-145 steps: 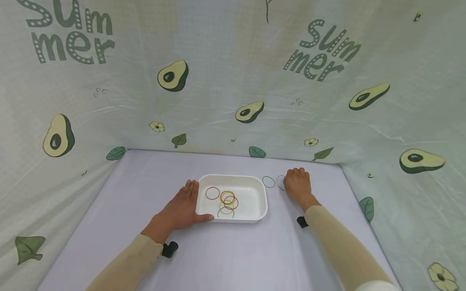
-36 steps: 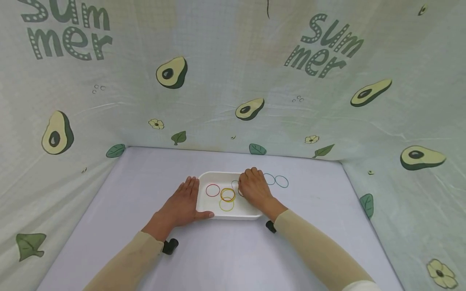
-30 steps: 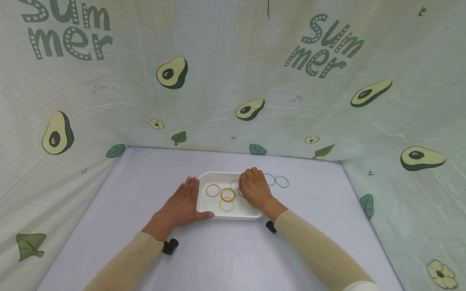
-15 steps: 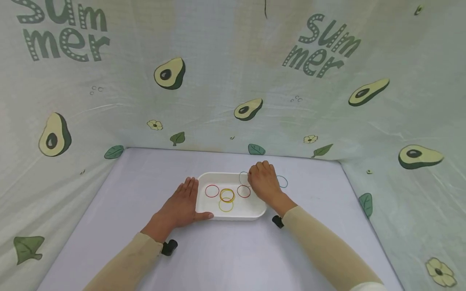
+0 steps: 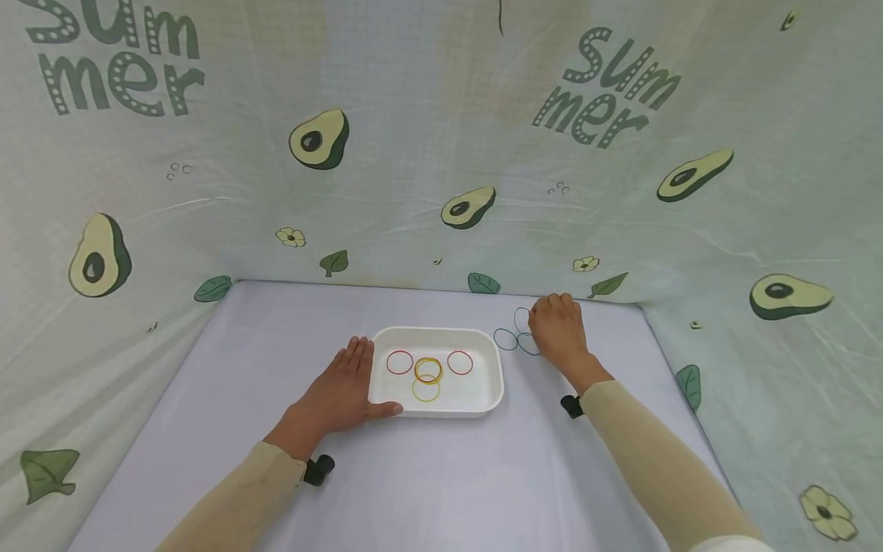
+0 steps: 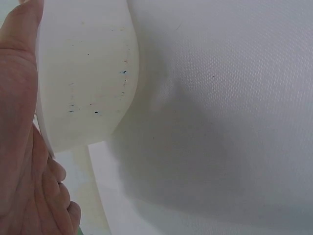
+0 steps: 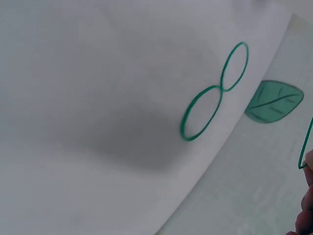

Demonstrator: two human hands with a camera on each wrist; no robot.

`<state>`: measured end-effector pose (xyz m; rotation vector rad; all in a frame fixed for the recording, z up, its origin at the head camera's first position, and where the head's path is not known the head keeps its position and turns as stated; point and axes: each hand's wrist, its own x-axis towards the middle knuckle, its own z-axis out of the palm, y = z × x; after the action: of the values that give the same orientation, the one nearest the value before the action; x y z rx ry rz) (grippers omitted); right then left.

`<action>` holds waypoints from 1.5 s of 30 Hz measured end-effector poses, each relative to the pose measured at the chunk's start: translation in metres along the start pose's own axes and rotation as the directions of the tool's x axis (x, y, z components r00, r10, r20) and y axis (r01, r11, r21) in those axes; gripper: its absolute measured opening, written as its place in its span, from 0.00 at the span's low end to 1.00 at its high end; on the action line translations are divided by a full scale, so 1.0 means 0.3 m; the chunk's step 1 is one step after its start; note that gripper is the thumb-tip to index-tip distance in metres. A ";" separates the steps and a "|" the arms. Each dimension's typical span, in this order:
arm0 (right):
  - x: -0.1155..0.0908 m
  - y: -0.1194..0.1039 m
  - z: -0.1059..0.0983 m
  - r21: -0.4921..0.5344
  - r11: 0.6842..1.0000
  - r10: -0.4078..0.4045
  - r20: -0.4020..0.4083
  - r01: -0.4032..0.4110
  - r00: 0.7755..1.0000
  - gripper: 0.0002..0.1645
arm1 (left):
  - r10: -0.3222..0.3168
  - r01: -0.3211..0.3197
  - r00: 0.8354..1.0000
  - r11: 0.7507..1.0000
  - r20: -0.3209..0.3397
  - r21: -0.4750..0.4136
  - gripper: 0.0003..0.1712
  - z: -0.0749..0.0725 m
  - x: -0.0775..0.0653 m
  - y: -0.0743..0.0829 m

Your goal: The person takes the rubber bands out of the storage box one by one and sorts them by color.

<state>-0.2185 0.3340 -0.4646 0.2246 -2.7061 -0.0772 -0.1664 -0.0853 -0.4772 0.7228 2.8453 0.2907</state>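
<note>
Fingers [image 5: 554,304] of right hand [image 5: 560,336] pinching green band [image 7: 306,142], left hand [image 5: 338,395] straight-fingered against white tray [image 5: 483,392]

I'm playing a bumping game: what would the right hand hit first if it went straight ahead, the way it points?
Probably the patterned cloth behind the table: the right hand, pinching a green band, points that way. How close is unclear.

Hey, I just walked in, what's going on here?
A person's left hand rests against the left end of a white tray, while the right hand pinches a green rubber band beyond the tray's right end. Two more green bands lie touching on the table there. Inside the tray, red bands lie either side of overlapping yellow ones.
</note>
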 end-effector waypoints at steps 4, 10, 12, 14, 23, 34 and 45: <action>-0.039 0.076 0.021 0.013 0.998 0.062 0.042 -0.062 0.997 0.13 | 0.005 -0.005 1.000 1.000 -0.011 -0.013 0.74 -0.003 -0.002 0.001; -0.091 0.145 0.054 0.004 0.993 0.120 0.106 -0.121 0.987 0.14 | 0.013 -0.013 1.000 1.000 -0.017 -0.013 0.74 -0.001 -0.003 0.001; -0.106 0.157 0.063 -0.001 0.991 0.132 0.118 -0.132 0.984 0.14 | 0.013 -0.013 1.000 1.000 -0.015 -0.009 0.74 -0.002 -0.003 0.000; -0.119 0.168 0.074 -0.003 0.990 0.141 0.121 -0.142 0.983 0.14 | 0.014 -0.015 1.000 1.000 -0.013 -0.007 0.74 -0.002 -0.004 0.000; -0.149 0.197 0.115 0.011 0.985 0.169 0.170 -0.173 0.971 0.14 | 0.021 -0.021 1.000 1.000 -0.018 -0.008 0.73 0.000 -0.002 -0.004; -0.150 0.201 0.139 0.008 0.982 0.180 0.248 -0.188 0.952 0.13 | 0.018 -0.018 1.000 1.000 -0.016 -0.021 0.74 0.011 0.007 -0.006; -0.121 0.197 0.103 0.019 0.982 0.180 0.203 -0.188 0.962 0.15 | 0.013 -0.014 1.000 0.999 -0.021 -0.034 0.74 0.000 0.004 -0.002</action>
<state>-0.2074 0.3989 -0.5023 -0.0272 -2.9170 0.0074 -0.1677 -0.0853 -0.4774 0.7364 2.8486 0.3507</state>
